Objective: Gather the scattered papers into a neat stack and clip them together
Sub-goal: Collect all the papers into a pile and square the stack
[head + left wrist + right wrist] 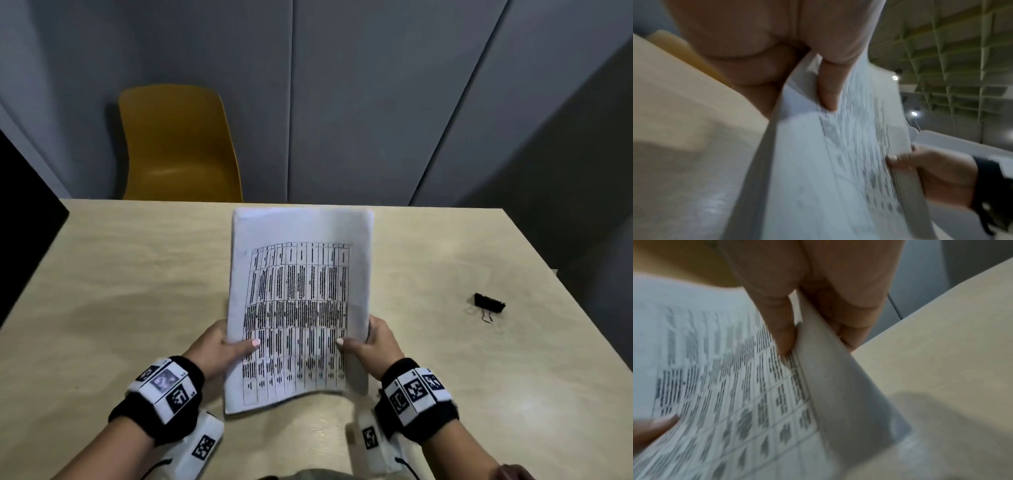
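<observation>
A stack of white papers [298,291] printed with a black table is held up over the middle of the table, tilted toward me. My left hand [219,346] grips its left edge, thumb on the printed face and fingers behind. My right hand [370,342] grips the right edge the same way. The left wrist view shows the stack of papers [818,162] with the thumb on top. In the right wrist view the papers [735,386] are pinched between thumb and fingers. A black binder clip [489,303] lies on the table to the right, well apart from both hands.
The light wooden table [137,291] reaches to its far edge just behind the papers. A yellow chair [178,144] stands behind the table at the left, before a grey panelled wall. A dark object borders the table's left side.
</observation>
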Demonstrator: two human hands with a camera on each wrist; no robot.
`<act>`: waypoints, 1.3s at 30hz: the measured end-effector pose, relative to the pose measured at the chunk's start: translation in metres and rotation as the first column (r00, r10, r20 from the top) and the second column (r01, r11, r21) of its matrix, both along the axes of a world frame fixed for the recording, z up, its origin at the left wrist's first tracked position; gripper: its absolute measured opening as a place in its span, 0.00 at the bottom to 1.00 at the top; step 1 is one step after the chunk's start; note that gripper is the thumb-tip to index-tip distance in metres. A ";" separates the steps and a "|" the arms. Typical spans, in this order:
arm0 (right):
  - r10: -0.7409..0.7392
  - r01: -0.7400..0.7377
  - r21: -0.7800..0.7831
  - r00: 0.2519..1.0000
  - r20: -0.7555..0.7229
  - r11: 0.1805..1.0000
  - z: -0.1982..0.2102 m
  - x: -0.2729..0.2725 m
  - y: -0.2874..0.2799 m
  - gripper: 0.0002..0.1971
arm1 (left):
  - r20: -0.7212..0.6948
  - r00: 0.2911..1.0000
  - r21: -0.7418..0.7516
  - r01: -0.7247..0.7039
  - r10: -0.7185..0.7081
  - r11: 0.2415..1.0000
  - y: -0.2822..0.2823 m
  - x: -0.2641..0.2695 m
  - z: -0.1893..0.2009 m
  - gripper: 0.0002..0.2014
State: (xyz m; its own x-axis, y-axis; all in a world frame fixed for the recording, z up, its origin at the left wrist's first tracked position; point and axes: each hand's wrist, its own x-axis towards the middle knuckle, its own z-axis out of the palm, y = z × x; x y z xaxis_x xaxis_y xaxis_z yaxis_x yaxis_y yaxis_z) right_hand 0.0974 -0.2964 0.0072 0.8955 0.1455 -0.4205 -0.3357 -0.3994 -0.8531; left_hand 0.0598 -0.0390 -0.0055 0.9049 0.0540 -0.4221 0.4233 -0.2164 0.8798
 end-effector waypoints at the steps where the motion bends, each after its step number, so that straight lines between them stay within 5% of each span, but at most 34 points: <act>1: 0.021 -0.021 -0.012 0.999 -0.040 1.000 -0.003 -0.002 -0.004 0.12 | -0.051 0.998 -0.035 0.032 -0.034 0.999 0.002 0.000 -0.005 0.11; 4: 0.030 -0.040 -0.050 0.981 -0.193 0.998 -0.013 -0.012 -0.015 0.15 | -0.223 0.968 -0.082 0.101 -0.117 0.992 -0.004 -0.001 -0.016 0.17; 8: -0.059 0.043 -0.054 0.933 -0.356 0.998 -0.031 -0.027 -0.022 0.27 | -0.208 0.966 -0.060 0.145 -0.155 0.988 -0.020 -0.001 -0.025 0.15; 11: -0.077 0.051 -0.077 0.918 -0.389 0.996 -0.037 -0.030 -0.025 0.28 | -0.197 0.979 -0.097 0.028 -0.046 0.995 -0.026 0.001 -0.034 0.11; 16: -0.050 0.016 -0.087 0.915 -0.401 0.996 -0.038 -0.028 -0.028 0.27 | -0.254 0.966 -0.143 -0.090 0.052 0.986 -0.029 0.002 -0.038 0.11; 22: 0.011 0.005 0.040 0.922 -0.387 0.999 -0.043 -0.024 -0.041 0.21 | -0.476 0.879 -0.410 -0.233 0.010 0.882 -0.027 0.001 -0.035 0.14; 29: 0.030 -0.051 -0.067 0.959 -0.283 0.996 -0.045 -0.019 -0.044 0.19 | -0.421 0.904 -0.296 -0.061 -0.073 0.953 -0.030 0.003 -0.038 0.14; 32: 0.009 -0.034 -0.106 0.972 -0.234 0.994 -0.036 -0.015 -0.049 0.13 | -0.396 0.911 -0.321 -0.016 -0.118 0.947 -0.029 0.003 -0.034 0.23; 34: 0.024 -0.038 -0.058 0.975 -0.219 0.998 -0.029 -0.012 -0.056 0.11 | -0.386 0.911 -0.372 -0.012 -0.143 0.928 -0.029 0.004 -0.031 0.29; 37: 0.032 -0.017 0.065 0.973 -0.227 0.998 -0.015 -0.012 -0.064 0.10 | -0.350 0.932 -0.463 -0.085 -0.094 0.882 -0.030 0.008 -0.026 0.23; 39: 0.008 0.021 0.114 0.969 -0.249 0.993 -0.011 -0.014 -0.066 0.11 | -0.310 0.948 -0.519 -0.113 -0.064 0.847 -0.029 0.011 -0.026 0.35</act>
